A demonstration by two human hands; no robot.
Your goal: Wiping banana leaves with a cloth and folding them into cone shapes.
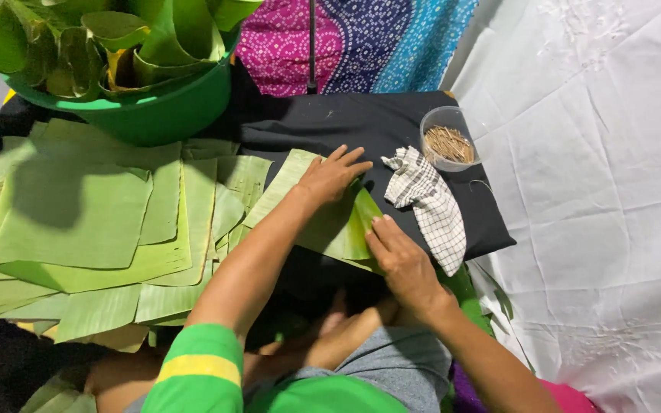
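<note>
Hands first: your left hand (332, 177) lies flat, fingers spread, pressing down on a banana leaf piece (323, 222), while your right hand (401, 260) rests at that leaf's near right edge with its fingertips on the folded corner — neither hand is closed around anything. The leaf sits on a black cloth (361, 126) that covers the low tabletop in front of you, partly over its left edge. Just right of the leaf lies a checked cloth (428, 206), crumpled and stretched toward you, and beyond that stands a small clear cup of thin wooden sticks (449, 141). To your left, a broad stack of cut leaf sheets (93, 222) is spread out — well apart from your hands. A green basin (154, 107) filled with rolled leaves stands at the far left. White fabric (598, 191) covers the right side.
</note>
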